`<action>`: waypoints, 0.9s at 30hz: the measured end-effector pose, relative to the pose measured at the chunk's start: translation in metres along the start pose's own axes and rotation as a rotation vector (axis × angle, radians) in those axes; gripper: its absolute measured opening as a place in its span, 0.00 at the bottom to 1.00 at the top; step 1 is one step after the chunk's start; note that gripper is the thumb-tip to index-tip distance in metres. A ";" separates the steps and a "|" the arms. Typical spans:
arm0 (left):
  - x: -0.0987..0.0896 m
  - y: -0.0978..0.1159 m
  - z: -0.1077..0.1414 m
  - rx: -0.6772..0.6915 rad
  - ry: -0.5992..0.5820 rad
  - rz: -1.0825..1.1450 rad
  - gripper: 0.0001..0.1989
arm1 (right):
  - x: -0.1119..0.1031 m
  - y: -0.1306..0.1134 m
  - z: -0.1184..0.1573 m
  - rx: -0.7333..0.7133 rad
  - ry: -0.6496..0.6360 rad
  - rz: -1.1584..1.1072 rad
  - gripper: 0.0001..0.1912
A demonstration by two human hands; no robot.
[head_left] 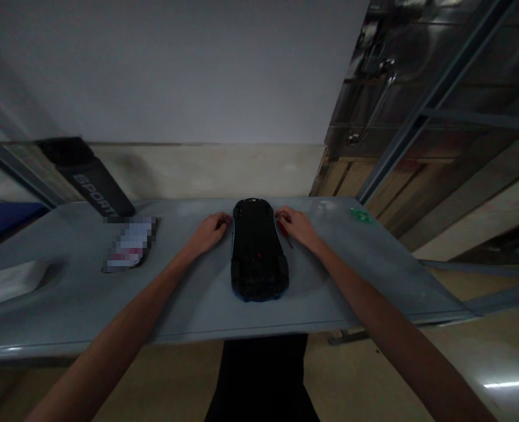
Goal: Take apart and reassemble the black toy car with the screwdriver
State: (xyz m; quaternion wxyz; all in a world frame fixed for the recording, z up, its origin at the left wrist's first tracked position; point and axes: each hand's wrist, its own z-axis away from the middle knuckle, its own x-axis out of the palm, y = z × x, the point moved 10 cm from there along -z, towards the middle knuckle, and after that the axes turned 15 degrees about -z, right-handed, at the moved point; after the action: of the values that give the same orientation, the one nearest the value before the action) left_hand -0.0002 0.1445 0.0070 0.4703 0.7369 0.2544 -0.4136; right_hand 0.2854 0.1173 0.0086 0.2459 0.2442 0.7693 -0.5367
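Observation:
A black toy car (pixel 259 252) lies upside down on the grey table, its dark underside up and a thin blue edge showing along its side. My left hand (pixel 211 230) is at the car's upper left side, fingers curled with the tips close to the body; what they hold, if anything, is too small to tell. On the opposite side my right hand (pixel 297 224) has its fingers bent near the car's edge. Beside and partly beneath it is a small red tool (pixel 284 230) with a thin dark tip; whether the fingers grip it is unclear.
A dark bottle (pixel 95 181) marked SPORT leans at the back left of the table (pixel 198 316). Near it lies a blurred-out packet (pixel 131 244). A white object (pixel 11 283) is at far left, green pieces (pixel 362 215) at back right. Metal frame posts flank the table.

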 end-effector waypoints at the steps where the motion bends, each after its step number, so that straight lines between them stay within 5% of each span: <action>1: 0.001 0.002 0.000 0.007 0.000 -0.022 0.15 | 0.000 0.000 0.000 -0.003 -0.003 -0.001 0.14; 27: -0.003 0.008 0.005 0.055 0.007 -0.079 0.20 | 0.000 -0.004 0.004 -0.003 -0.030 0.012 0.14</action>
State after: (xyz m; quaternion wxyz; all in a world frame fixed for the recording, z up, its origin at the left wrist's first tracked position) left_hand 0.0024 0.1367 0.0124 0.4323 0.7404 0.2736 -0.4360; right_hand 0.2833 0.1119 0.0102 0.2609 0.2403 0.7650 -0.5375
